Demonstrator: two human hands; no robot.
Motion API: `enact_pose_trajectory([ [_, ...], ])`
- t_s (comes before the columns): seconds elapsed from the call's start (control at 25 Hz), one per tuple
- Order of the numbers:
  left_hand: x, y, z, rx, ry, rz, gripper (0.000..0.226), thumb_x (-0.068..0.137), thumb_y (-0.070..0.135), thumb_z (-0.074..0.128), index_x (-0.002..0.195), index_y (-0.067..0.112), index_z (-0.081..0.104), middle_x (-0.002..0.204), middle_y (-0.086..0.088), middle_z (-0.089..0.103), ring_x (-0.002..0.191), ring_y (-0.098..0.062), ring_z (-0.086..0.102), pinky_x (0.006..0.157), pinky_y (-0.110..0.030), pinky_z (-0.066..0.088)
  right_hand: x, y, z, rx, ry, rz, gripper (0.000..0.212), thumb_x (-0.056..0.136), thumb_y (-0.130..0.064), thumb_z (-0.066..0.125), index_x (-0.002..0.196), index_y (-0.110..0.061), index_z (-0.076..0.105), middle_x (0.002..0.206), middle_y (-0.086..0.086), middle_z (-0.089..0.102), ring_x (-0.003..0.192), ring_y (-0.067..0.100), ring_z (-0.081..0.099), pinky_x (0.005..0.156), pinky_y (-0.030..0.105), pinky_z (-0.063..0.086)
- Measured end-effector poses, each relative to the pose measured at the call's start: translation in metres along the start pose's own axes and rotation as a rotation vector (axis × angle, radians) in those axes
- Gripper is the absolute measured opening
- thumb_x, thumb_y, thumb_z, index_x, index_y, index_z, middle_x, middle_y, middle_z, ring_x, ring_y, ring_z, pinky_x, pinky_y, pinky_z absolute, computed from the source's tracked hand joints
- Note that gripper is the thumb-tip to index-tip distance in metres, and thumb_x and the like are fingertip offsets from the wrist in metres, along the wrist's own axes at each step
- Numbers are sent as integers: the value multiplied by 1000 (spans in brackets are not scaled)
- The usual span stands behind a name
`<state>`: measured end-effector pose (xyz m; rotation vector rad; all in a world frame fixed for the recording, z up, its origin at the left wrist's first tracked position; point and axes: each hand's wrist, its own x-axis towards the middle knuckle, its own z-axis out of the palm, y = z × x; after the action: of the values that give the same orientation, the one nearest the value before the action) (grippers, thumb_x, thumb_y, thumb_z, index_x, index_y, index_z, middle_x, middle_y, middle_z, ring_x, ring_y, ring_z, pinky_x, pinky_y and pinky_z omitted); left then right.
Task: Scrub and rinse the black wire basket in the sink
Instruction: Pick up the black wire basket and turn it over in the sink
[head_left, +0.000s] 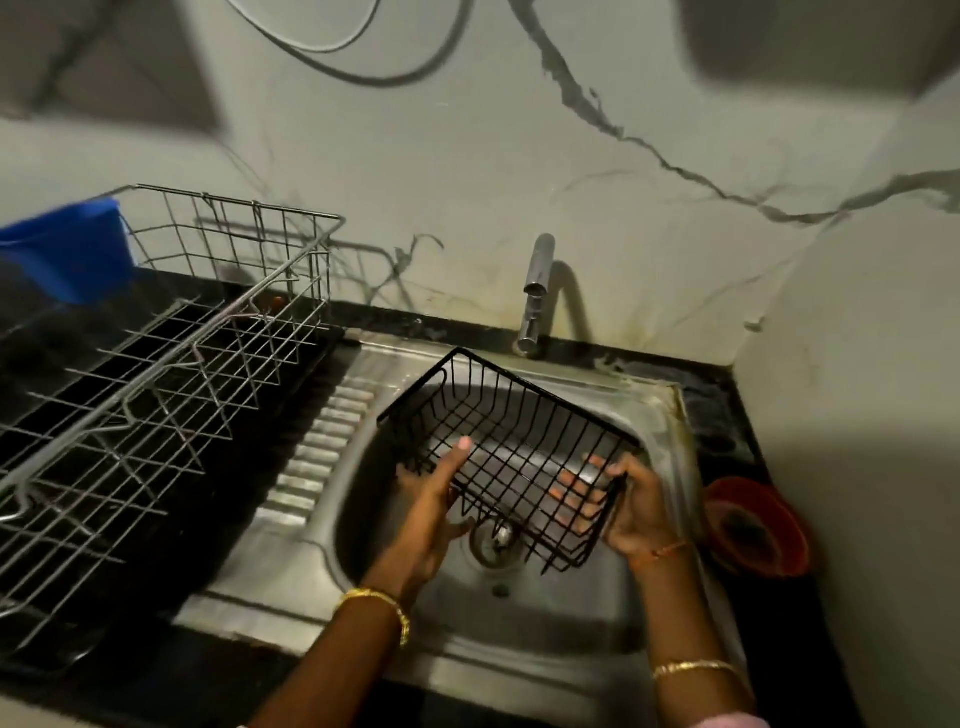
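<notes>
While tilted above the sink (545, 618) bowl, black wire basket (511, 447) kept under the dry tap (535, 296), presumably ready for rinsing. Gripped by left hand (431, 499) and right hand (636, 512) at opposite sides, likely for steadiness.

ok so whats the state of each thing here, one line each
basket: tilted, held over the sink, off the bottom
left hand: grips the basket's near left side
right hand: grips the basket's right end, fingers showing through the wires
tap: no water seen running
sink: no standing water, drain uncovered
rack: on the counter at left, looks empty
red bowl: upright, beside the sink at right
</notes>
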<state>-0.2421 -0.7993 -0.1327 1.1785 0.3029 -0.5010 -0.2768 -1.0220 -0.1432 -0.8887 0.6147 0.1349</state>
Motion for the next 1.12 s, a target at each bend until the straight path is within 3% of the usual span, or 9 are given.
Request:
enact_pose_trajectory([
  [0.08, 10, 1, 9, -105, 3, -9, 69, 61, 38, 77, 122, 17, 52, 110, -7, 55, 105, -25, 53, 85, -47, 46, 7, 2, 3, -26, -23, 11, 18, 78, -18, 42, 88, -17, 57, 74, 10, 68, 94, 35, 61, 78, 46, 48],
  [0.16, 27, 0, 8, -153, 53, -41, 7, 71, 22, 57, 72, 18, 53, 78, -3, 50, 82, -21, 51, 75, -39, 42, 12, -11, 8, -120, 30, 63, 23, 78, -31, 51, 93, -17, 60, 85, 12, 67, 97, 34, 60, 81, 45, 49],
  [0.28, 49, -1, -2, -147, 124, -21, 16, 74, 18, 46, 60, 20, 38, 68, 0, 44, 75, -20, 47, 75, -40, 41, 30, -57, 19, -466, 128, -29, 53, 76, -66, 54, 108, -24, 61, 97, 3, 61, 93, 21, 56, 75, 32, 47],
  [0.4, 62, 0, -6, -97, 109, -5, 16, 73, 21, 47, 58, 22, 39, 64, 2, 43, 73, -20, 47, 75, -41, 43, 82, -104, 61, -393, 230, -277, 24, 92, -28, 56, 100, -6, 61, 95, 10, 63, 88, 23, 56, 79, 36, 51],
  [0.48, 69, 1, -7, -12, 119, -21, 11, 67, 26, 51, 63, 21, 42, 68, 2, 45, 76, -20, 50, 73, -40, 45, 123, -115, 97, -299, 180, -249, 13, 93, -8, 52, 80, -6, 55, 69, 8, 61, 70, 20, 55, 63, 28, 55],
  [0.68, 79, -1, -11, 5, 110, -64, 49, 53, 32, 57, 95, 13, 42, 89, -4, 50, 89, -23, 54, 70, -41, 49, 174, -112, 117, -316, 132, -113, 19, 87, -21, 63, 76, -8, 53, 63, 1, 50, 55, 7, 49, 59, 22, 56],
  [0.84, 85, 2, -9, 4, 100, -81, 65, 46, 36, 61, 103, 14, 39, 93, -5, 50, 91, -24, 56, 71, -41, 49, 180, -111, 124, -656, 224, -92, 39, 77, -43, 71, 93, -10, 59, 63, 0, 61, 50, 10, 49, 46, 24, 48],
  [0.96, 89, 3, -9, -11, 105, -79, 68, 43, 39, 63, 103, 15, 42, 94, -5, 52, 94, -25, 56, 71, -41, 49, 193, -103, 134, -790, 354, -203, 88, 63, -41, 82, 130, -2, 40, 125, 14, 56, 96, 29, 59, 83, 41, 51],
  [1.12, 89, 0, -11, -17, 119, -94, 52, 52, 36, 62, 96, 12, 47, 94, -6, 53, 96, -27, 56, 76, -43, 49, 192, -99, 141, -879, 411, -255, 97, 63, -27, 85, 136, -3, 26, 139, 19, 41, 126, 34, 43, 104, 43, 39],
])
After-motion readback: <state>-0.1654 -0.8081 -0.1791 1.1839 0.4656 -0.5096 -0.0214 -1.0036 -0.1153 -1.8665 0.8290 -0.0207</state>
